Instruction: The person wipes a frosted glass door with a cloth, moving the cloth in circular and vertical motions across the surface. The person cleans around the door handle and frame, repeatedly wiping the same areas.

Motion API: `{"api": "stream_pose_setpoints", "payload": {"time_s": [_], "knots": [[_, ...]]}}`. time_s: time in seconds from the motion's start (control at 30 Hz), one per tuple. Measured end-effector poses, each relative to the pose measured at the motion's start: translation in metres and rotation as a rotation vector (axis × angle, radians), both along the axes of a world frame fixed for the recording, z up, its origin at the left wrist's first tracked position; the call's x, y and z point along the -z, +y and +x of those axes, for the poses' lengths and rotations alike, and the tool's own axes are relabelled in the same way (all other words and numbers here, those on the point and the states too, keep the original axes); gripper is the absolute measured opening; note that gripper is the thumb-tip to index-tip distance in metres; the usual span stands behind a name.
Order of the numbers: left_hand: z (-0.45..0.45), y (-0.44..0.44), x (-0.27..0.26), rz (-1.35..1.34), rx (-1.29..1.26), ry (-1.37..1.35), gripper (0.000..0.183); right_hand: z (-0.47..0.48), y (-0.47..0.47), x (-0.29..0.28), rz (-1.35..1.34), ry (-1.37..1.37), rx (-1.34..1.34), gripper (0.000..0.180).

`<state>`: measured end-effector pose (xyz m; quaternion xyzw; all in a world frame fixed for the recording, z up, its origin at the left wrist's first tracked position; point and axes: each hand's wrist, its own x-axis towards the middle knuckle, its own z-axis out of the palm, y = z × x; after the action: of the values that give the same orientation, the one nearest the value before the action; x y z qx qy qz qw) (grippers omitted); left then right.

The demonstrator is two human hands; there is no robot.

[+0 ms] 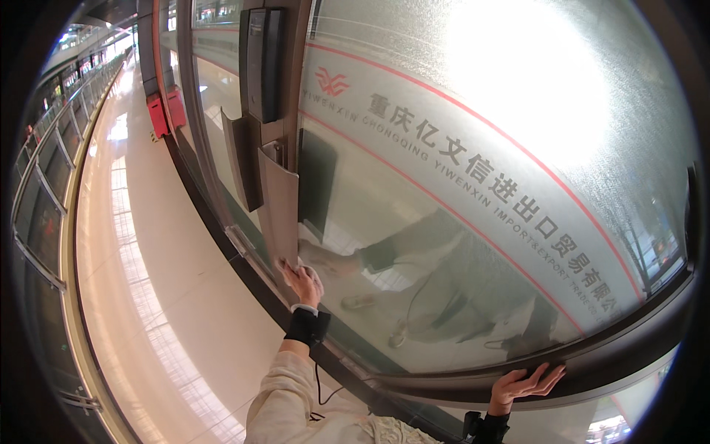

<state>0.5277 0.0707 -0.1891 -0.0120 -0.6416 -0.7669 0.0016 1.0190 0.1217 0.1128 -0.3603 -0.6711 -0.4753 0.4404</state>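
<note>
My left hand is at the lower end of a long brown metal door handle, with its fingers curled around the edge. A pale patch shows beside those fingers; whether it is a cloth or a reflection I cannot tell. The handle belongs to a glass door with a frosted band, red stripes and printed writing. My right hand is palm up with fingers apart, its fingertips against the dark door frame. It holds nothing visible. Black bands wrap both wrists.
Above the handle a black lock unit is mounted beside a second handle. A pale tiled walkway runs along the left, bordered by a glass railing with metal rails. Red boxes stand farther along. A thin black cable hangs near my sleeve.
</note>
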Motion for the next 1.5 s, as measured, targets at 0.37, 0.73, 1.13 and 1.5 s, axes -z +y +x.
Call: {"api": "stream_pose_setpoints", "payload": {"time_s": [0.37, 0.73, 1.13, 1.5], "knots": [[0.169, 0.024, 0.060, -0.664, 0.025, 0.141, 0.060, 0.001, 0.000, 0.001, 0.014, 0.008, 0.039, 0.044], [0.108, 0.010, 0.021, 0.359, 0.154, -0.615, 0.055, 0.004, 0.002, 0.003, -0.002, 0.011, 0.026, 0.044], [0.300, 0.026, 0.056, -0.275, 0.301, -0.341, 0.061, 0.007, 0.006, 0.008, 0.015, 0.030, -0.003, 0.045], [0.323, 0.010, 0.027, 0.290, 0.954, -0.898, 0.030, 0.016, 0.007, 0.013, -0.006, 0.020, -0.028, 0.044]]}}
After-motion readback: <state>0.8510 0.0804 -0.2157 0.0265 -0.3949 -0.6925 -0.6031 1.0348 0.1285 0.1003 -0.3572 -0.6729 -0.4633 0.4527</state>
